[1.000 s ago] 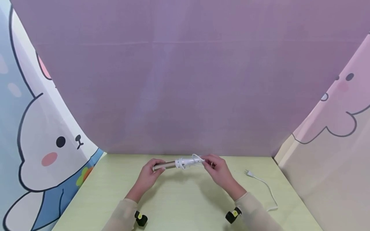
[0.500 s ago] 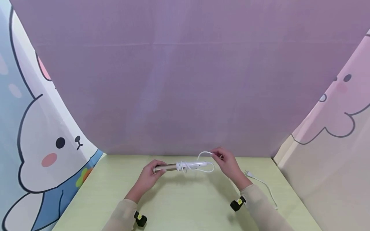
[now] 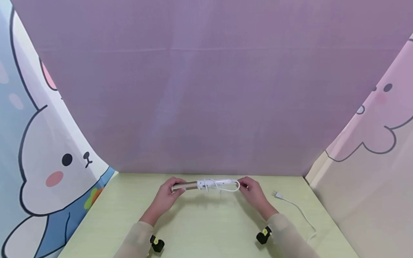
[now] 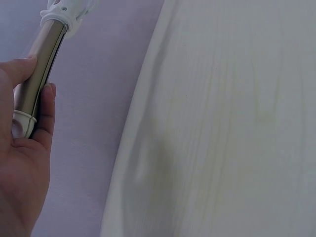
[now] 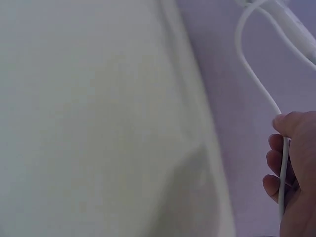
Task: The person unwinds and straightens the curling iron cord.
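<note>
A white-and-gold hair styling iron [image 3: 217,184] is held level above the table near its back edge. My left hand [image 3: 163,197] grips its gold barrel [image 4: 42,64] close to the tip, thumb on one side and fingers on the other. White cord [image 5: 259,81] winds loosely around the white handle and loops past the handle's end. Between thumb and curled fingers, my right hand [image 3: 254,196] pinches a length of this cord, just right of the handle's end. In the right wrist view the cord runs down across the palm.
The pale wooden table [image 3: 206,225] spreads below both hands. To the right lies the cord's two-pin plug [image 3: 278,195], with its lead curving toward the right sleeve. A purple curtain [image 3: 206,107] rises behind the table; printed cartoon cloths [image 3: 55,150] flank it.
My right hand moved right and up drawing out cord, then came slightly back down. The wraps around the handle look looser. The left hand has stayed in place.
</note>
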Tool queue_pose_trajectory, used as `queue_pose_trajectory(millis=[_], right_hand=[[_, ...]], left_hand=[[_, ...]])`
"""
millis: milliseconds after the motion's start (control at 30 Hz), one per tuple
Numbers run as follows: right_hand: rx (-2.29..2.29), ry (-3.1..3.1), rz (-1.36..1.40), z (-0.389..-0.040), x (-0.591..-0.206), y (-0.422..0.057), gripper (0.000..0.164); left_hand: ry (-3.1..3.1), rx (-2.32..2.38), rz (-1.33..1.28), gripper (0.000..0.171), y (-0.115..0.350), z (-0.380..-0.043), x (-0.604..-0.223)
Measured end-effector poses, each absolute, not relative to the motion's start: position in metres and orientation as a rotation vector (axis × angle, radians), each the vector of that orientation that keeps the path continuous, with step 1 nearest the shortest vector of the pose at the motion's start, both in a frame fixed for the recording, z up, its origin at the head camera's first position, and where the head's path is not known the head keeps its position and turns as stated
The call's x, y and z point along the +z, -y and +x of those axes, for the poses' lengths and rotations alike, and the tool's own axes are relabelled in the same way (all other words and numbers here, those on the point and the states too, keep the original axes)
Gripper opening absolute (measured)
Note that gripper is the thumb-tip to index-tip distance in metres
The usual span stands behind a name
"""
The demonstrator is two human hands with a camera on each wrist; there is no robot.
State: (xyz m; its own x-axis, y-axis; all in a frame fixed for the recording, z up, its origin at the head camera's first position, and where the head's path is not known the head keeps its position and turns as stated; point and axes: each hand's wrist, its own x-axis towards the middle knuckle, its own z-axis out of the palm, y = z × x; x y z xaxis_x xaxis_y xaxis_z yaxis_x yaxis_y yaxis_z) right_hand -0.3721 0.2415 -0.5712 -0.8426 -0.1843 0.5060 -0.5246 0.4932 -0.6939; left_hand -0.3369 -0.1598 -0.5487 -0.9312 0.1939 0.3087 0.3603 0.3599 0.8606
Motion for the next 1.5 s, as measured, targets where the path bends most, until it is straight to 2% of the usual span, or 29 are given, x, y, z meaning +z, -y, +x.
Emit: queue_pose_trajectory(millis=[233, 667, 1067, 1233, 1500], right_hand=[[1.306, 2.424, 0.679, -0.358, -0.579, -0.225, 0.013], [1.352, 2.455, 0.876, -0.336, -0.572, -0.208, 0.006], [1.472, 2.229, 0.981, -0.321, -0.532, -0.201, 0.014], [1.502, 2.143, 0.868, -0.329, -0.516, -0.2, 0.01], [1.601, 2.136, 0.441, -0.346, -0.505, -0.208, 0.007]], left_hand=[[2.434, -1.607, -0.426, 0.026, 0.161, -0.338, -0.549], [2.388, -1.619, -0.405, 0.027, 0.164, -0.341, -0.55], [2.444, -1.589, -0.397, 0.026, 0.164, -0.339, -0.552], [2.462, -1.581, -0.421, 0.025, 0.164, -0.338, -0.552], [2.479, -1.596, -0.495, 0.024, 0.164, -0.335, -0.554]])
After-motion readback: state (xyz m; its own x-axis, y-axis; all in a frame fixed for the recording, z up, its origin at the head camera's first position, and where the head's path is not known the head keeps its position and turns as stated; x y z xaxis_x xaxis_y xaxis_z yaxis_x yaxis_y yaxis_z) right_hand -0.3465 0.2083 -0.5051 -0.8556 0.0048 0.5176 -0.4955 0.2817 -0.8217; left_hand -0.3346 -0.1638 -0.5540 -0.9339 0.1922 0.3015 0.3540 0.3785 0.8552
